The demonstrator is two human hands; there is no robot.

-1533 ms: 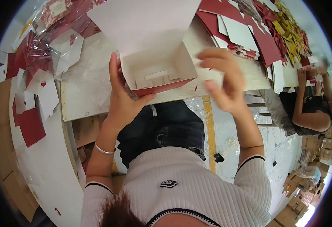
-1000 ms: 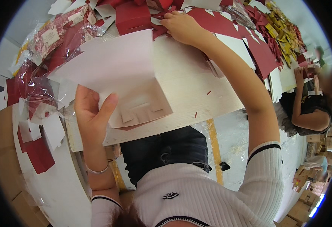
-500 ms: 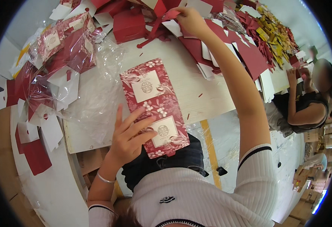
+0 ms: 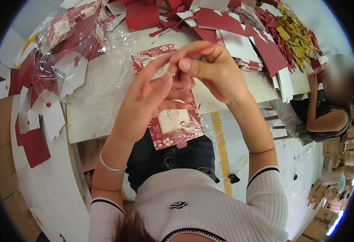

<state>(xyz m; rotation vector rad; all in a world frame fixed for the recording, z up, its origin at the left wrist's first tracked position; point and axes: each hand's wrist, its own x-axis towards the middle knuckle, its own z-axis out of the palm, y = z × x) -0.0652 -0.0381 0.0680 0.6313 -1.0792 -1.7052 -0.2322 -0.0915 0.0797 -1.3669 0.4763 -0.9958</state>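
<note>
A flat red floral box blank [image 4: 173, 121] with white label panels lies on the white table [image 4: 100, 109], its near end hanging over the table's edge. Both my hands are raised above it and meet in front of the camera. My right hand [image 4: 211, 66] pinches a thin red strip [image 4: 197, 50] between thumb and fingers. My left hand [image 4: 150, 94] touches the same strip's lower end with its fingertips, the other fingers spread. My hands cover the middle of the blank.
Clear plastic wrap and red-and-white card pieces [image 4: 44, 97] pile up on the left. Red boxes and cut sheets [image 4: 241, 32] cover the far side, with yellow pieces [image 4: 298, 36] at the right. Another person [image 4: 326, 109] sits at the right.
My left hand has lifted off the floral blank, and my right hand has come back from the far pile with a red strip. Both hands now meet above the blank.
</note>
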